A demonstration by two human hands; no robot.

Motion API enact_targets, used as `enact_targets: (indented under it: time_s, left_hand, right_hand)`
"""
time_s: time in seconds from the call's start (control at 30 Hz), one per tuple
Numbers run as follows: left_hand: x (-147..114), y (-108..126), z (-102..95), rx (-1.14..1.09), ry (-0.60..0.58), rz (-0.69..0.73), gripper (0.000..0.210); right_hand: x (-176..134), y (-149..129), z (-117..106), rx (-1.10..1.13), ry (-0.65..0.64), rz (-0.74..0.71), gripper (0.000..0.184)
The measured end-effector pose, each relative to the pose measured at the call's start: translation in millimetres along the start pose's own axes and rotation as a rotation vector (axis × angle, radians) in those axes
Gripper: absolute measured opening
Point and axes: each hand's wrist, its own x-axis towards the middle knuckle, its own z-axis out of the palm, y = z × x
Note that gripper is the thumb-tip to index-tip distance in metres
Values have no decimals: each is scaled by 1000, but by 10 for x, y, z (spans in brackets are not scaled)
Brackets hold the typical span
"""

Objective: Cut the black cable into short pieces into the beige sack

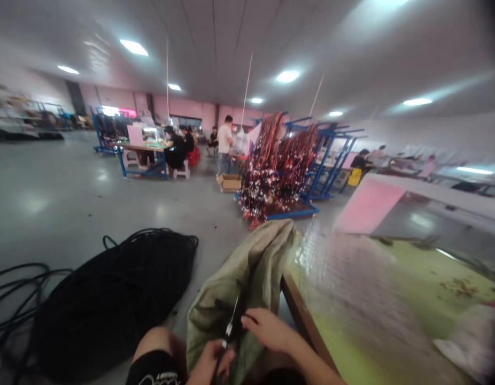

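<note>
My left hand [214,359] is closed around a slim black item with silver fittings [228,330] and a thin pale line running up from it; its exact kind is unclear. To the right of it, my right hand [269,329] reaches in from the table side, fingers bent and slightly apart, and I see nothing in them. Both hands are over an olive-beige sack [215,291] with a dark, gaping mouth. A short black piece [224,305] shows inside its opening, partly lost in shadow.
Left of my knee, a large heap of black cord [119,294] lies on the grey floor. On my right stands a yellow-green table [352,342] with clear plastic sheeting [343,272]. A blue rack [295,214] hung with red and black cords stands ahead. Several people sit farther back.
</note>
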Motion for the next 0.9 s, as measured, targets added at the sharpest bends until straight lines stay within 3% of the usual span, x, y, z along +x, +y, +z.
enact_targets:
  time_s: [0.07, 0.13, 0.2, 0.33, 0.47, 0.57, 0.7, 0.9]
  left_hand:
    - [-137, -29, 13, 70, -44, 87, 63]
    - [-202, 7, 23, 109, -98, 169, 60]
    - [-209, 49, 46, 143, -94, 157, 56]
    - [-153, 47, 122, 186, 49, 1, 62]
    - [-149, 57, 184, 121, 2, -3, 64]
    - [-191, 119, 200, 19, -70, 61, 63]
    - [-224, 162, 197, -17, -86, 108, 63]
    - [-169, 94, 213, 123, 48, 15, 61]
  right_hand:
    - [12, -24, 4, 63, -61, 9, 44]
    - [11, -28, -2, 179, -190, 119, 53]
    - [8, -15, -3, 260, -252, 206, 62]
    - [29, 34, 1, 245, -92, 200, 66]
    - [62, 49, -5, 229, -27, 236, 62]
    - [64, 19, 10, 156, 24, 144, 47]
    - [24, -46, 56, -16, 172, 60, 9]
    - [8, -76, 34, -68, 162, 89, 8]
